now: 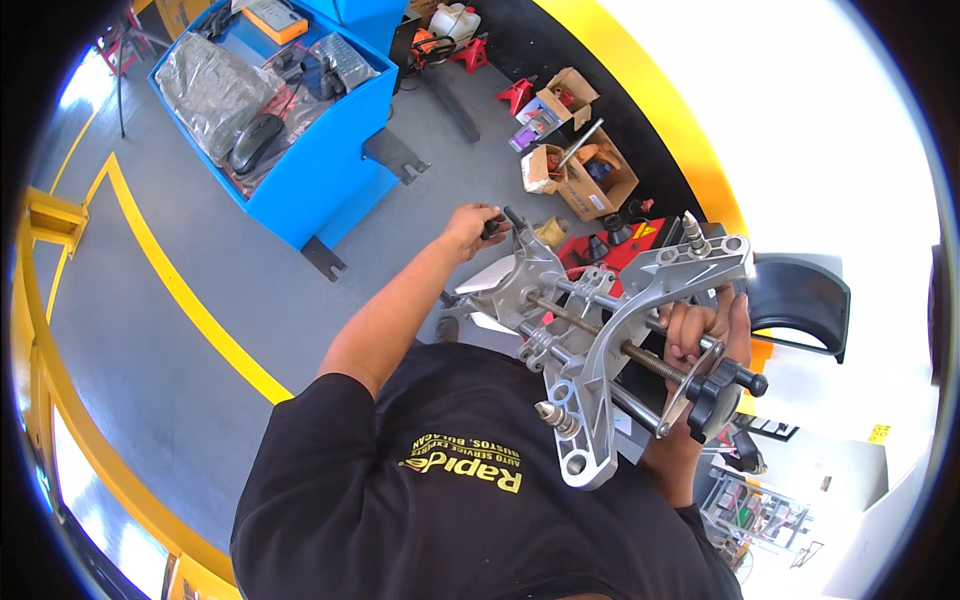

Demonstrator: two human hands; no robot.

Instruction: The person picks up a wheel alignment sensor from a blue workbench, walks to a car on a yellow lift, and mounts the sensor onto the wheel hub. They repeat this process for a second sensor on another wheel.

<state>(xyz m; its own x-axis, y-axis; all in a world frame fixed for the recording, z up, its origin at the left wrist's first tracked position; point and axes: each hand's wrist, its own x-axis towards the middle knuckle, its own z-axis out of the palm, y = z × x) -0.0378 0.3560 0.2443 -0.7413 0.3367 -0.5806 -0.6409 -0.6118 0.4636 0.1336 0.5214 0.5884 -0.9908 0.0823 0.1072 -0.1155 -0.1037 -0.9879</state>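
Note:
A silver metal wheel-alignment clamp (pixel 610 345), with a threaded rod, guide rods and pointed metal tips, is held up in front of my chest. My right hand (pixel 705 325) is wrapped round its rods, near the black star-shaped knob (pixel 715 400). At the clamp's far left end, the fingers of my left hand (pixel 472 230) are closed on a small black part; exactly how that part joins the clamp is hidden. A white panel (pixel 490 277) shows beneath the clamp near my left wrist.
A blue workbench (pixel 330 150) at the far left carries plastic-wrapped items and a black mouse (pixel 256 143). Open cardboard boxes (pixel 600 185) and red stands (pixel 470 55) sit along the wall. Behind the clamp is a red machine (pixel 640 245). A yellow rail (pixel 75 420) curves at left.

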